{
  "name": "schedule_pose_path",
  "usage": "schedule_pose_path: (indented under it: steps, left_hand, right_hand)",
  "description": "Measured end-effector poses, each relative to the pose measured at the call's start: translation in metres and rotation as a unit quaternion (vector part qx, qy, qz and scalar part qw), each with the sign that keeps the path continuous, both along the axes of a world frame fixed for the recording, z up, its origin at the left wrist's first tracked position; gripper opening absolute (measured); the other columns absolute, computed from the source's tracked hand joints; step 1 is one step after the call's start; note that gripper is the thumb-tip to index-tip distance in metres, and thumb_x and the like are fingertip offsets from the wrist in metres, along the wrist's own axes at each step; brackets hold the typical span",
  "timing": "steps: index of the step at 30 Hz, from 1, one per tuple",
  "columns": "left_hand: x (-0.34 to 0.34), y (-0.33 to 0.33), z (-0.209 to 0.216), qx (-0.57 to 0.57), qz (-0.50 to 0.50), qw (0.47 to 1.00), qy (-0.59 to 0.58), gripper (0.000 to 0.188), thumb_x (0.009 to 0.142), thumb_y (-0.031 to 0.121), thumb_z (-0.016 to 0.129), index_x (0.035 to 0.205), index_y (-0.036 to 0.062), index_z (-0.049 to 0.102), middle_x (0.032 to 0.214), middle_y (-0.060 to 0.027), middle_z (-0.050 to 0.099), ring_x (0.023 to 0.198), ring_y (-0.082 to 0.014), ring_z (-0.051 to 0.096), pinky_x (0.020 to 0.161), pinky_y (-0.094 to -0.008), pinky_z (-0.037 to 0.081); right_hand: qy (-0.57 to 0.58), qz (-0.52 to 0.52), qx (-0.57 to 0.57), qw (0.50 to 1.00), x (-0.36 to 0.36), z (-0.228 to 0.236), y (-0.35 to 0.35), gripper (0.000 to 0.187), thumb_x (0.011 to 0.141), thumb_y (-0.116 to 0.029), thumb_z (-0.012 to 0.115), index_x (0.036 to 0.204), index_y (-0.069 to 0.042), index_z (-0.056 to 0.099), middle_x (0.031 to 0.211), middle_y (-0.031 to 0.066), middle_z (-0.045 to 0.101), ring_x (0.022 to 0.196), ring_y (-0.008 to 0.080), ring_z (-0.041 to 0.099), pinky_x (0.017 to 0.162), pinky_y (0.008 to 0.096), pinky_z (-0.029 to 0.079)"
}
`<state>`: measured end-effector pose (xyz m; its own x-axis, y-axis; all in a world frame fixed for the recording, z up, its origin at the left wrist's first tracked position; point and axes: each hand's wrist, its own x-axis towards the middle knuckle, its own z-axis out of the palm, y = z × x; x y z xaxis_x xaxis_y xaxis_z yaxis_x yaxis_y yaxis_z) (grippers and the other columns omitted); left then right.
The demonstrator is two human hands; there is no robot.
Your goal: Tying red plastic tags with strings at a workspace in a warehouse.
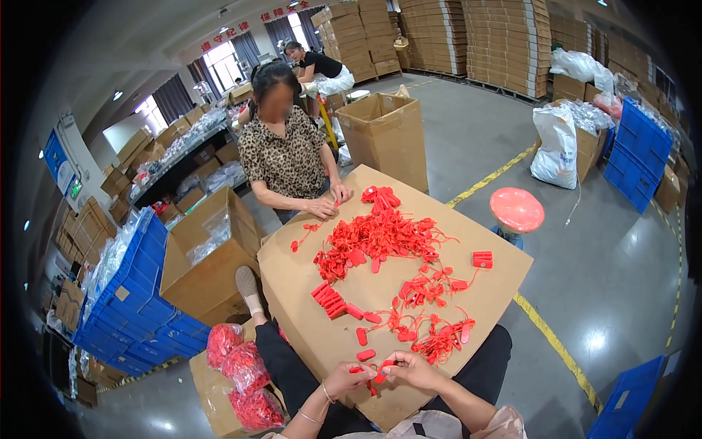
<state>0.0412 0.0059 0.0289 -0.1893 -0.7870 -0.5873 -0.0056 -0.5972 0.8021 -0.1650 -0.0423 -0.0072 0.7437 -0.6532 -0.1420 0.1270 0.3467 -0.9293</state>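
Observation:
Low over the near edge of a cardboard work surface, my left hand and my right hand meet, fingers pinched. A small red plastic piece is gripped in my right fingertips. My left fingers close on another small red piece; a bit of red hangs just below the hands. Loose red pieces lie just ahead. Tangled red pieces with cords spread to the right, and a larger heap covers the middle. Red pieces stand in a tight row left of centre.
Across the surface a co-worker handles red pieces. Bags of red pieces lie at my lower left, near an open carton and blue crates. A round red stool stands right; a tall carton stands behind.

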Motion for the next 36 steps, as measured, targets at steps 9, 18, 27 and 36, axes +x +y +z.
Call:
schedule_pose_path:
  steps: [9,18,27,36]
  left_hand:
    - [0.007,0.001,0.004,-0.031,-0.022,0.999,0.035,0.013,0.082,0.015,0.061,0.087,0.0032,0.063,0.063,0.0028,0.050,0.048,-0.0029,0.037,0.043,-0.0166,0.026]
    - [-0.004,0.001,0.009,-0.050,0.019,0.998,-0.016,0.016,0.082,0.015,0.062,0.090,0.0026,0.064,0.068,0.0018,0.057,0.050,-0.0021,0.041,0.045,-0.0158,0.030]
    - [-0.024,0.007,0.006,-0.111,-0.003,0.993,-0.029,0.016,0.082,0.014,0.062,0.093,0.0030,0.062,0.073,0.0013,0.061,0.051,-0.0009,0.043,0.044,-0.0158,0.030]
    - [0.005,0.004,-0.001,-0.062,0.078,0.992,0.075,0.013,0.085,0.009,0.055,0.095,0.0006,0.059,0.075,-0.0060,0.061,0.044,-0.0044,0.038,0.040,-0.0171,0.028]
  right_hand:
    - [-0.069,0.013,0.017,0.997,-0.004,0.006,0.004,0.010,0.088,-0.011,0.053,0.094,-0.004,0.055,0.082,-0.0006,0.060,0.074,0.0048,0.056,0.068,0.0203,0.045]
    - [0.162,-0.083,-0.300,0.936,-0.007,0.025,0.000,0.013,0.088,-0.014,0.053,0.096,-0.004,0.054,0.087,0.0038,0.059,0.077,0.0065,0.055,0.064,0.0230,0.046]
    - [-0.189,-0.279,0.123,0.934,0.020,0.001,-0.005,0.009,0.086,-0.008,0.054,0.092,-0.003,0.051,0.086,0.0042,0.059,0.076,0.0083,0.056,0.064,0.0234,0.047]
    - [-0.052,-0.007,0.015,0.998,-0.008,0.033,-0.016,0.018,0.087,-0.010,0.053,0.103,-0.003,0.055,0.088,0.0036,0.058,0.073,0.0111,0.056,0.067,0.0239,0.046]
